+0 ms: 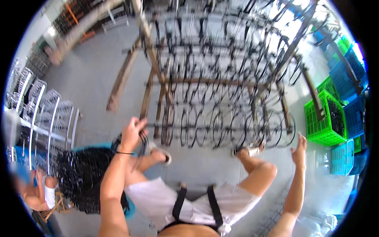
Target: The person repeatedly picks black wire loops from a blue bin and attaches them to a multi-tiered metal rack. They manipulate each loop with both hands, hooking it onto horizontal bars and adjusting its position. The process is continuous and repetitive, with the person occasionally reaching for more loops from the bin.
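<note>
My left hand is closed in a pinch at the left end of a thin dark rod. Black thin loops hang about its fingers and wrist. Along the rod hang several dark round loops, which look like thin rings or strips. Off the rod's right end, my right hand is raised with fingers apart, holding nothing. Whether it touches the outermost loop I cannot tell, though a gap seems to show.
A wooden rack carries rows of dark loops ahead. A blue tub heaped with black strips stands left, beside a seated person. Metal racks line the left; green crates and blue crates the right.
</note>
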Demonstrator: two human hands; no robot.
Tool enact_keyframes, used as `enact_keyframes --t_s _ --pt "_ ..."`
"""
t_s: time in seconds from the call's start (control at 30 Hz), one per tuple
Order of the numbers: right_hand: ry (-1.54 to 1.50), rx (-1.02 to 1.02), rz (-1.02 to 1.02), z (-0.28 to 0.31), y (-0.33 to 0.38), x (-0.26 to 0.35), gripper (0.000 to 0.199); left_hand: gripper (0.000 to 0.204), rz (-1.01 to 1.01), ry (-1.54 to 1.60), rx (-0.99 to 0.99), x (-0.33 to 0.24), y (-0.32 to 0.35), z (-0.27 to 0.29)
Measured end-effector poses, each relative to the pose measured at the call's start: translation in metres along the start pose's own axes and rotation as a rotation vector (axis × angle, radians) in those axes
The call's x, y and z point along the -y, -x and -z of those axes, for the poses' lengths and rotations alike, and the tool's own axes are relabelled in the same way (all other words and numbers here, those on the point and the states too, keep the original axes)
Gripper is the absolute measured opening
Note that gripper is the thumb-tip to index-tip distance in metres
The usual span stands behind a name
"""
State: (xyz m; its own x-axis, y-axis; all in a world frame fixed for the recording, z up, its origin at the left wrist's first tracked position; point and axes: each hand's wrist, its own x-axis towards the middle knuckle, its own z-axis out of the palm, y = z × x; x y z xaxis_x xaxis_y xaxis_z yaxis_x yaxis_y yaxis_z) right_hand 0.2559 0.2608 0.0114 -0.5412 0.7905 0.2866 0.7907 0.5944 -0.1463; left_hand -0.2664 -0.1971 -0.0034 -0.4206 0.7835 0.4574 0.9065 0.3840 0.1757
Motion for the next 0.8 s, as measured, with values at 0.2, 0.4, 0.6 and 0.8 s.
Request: enact_keyframes --t_s 0.2,0.4,0.6,0.8 --pt "0.174 -0.062 0.249 -0.092 -0.071 -0.006 0.020 0.010 0.210 0.006 0.013 -0.003 -0.010 -0.007" --pt "0.127 -0.276 0.267 -0.043 -0.054 -0.009 0.016 0.018 -0.002 -0.135 -0.256 -0.023 0.000 0.052" --pt "0.164 -0.781 0.218 0.159 -0.037 -0.030 0.007 0.034 -0.147 -0.310 -0.629 -0.089 -0.045 0.295" --pt "0.201 -0.993 0.219 0.292 -0.111 -0.029 0.032 0.024 -0.364 -0.079 -0.746 -0.087 -0.194 0.492"
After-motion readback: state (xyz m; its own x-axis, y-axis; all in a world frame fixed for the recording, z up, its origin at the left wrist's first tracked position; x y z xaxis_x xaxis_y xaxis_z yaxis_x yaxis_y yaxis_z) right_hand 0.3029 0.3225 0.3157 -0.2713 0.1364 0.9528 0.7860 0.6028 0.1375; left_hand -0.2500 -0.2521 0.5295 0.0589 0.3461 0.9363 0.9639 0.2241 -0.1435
